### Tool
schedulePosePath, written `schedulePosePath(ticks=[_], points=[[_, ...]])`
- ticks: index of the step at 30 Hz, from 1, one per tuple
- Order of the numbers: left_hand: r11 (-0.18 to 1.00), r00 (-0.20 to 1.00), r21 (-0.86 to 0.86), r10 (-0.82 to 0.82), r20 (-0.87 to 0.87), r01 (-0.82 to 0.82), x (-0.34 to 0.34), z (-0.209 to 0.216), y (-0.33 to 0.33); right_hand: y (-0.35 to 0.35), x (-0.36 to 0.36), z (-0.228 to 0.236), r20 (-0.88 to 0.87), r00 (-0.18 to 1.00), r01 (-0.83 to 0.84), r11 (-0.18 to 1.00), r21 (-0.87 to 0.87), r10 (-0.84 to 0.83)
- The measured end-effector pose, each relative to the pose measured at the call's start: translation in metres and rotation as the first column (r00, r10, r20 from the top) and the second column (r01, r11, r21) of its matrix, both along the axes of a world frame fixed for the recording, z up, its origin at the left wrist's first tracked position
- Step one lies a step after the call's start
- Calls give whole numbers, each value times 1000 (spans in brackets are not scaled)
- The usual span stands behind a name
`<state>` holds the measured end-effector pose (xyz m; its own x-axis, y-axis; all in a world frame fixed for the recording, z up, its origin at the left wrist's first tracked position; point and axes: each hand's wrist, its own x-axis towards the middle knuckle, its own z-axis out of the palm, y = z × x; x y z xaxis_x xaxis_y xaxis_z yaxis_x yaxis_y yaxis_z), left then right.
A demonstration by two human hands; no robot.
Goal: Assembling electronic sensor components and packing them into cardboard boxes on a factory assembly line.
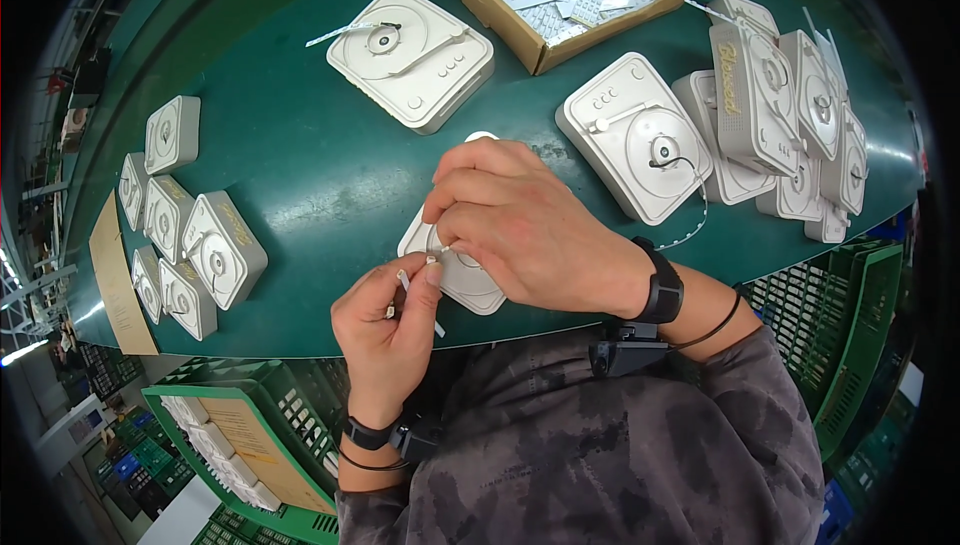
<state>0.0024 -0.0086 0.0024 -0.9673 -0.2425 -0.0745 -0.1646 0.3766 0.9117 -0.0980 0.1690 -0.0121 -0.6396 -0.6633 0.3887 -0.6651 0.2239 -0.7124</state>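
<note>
In the middle of the table, a white turntable-shaped device (pixel 481 295) lies partly hidden under my hands. My left hand (pixel 388 330) is closed in a pinch at the device's near-left edge. Between its thumb and fingers is a narrow white LED strip (pixel 403 281), with small pale connector ends showing. Over the device, my right hand (pixel 525 230) has its fingers curled together. Its fingertips meet just beside the left thumb, and what they pinch is too small and covered to name.
Another white device (pixel 410 55) lies far left of centre, a strip wired to it. One more (pixel 635 135) sits to the right, beside a stacked pile (pixel 765 95). Several stand at left (pixel 225 250). A cardboard box (pixel 545 55) holds loose strips; green crates (pixel 240 375) flank me.
</note>
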Motion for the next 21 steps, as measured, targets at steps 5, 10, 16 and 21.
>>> schedulePosePath(ticks=[5,10,16,21], points=[[978,988,-146,-145,45,151,-10,15,1,-1,2,-1,-23,1000,10,1000,14,-10],[959,980,-200,-195,36,199,-11,15,-1,-1,3,2,-35,999,-8,1000,18,9],[896,962,-376,-271,-37,237,-13,15,-2,-3,4,2,-60,998,-6,1000,22,7],[783,931,-558,-362,-48,275,-16,18,-3,-5,11,4,-219,975,50,992,117,-23]])
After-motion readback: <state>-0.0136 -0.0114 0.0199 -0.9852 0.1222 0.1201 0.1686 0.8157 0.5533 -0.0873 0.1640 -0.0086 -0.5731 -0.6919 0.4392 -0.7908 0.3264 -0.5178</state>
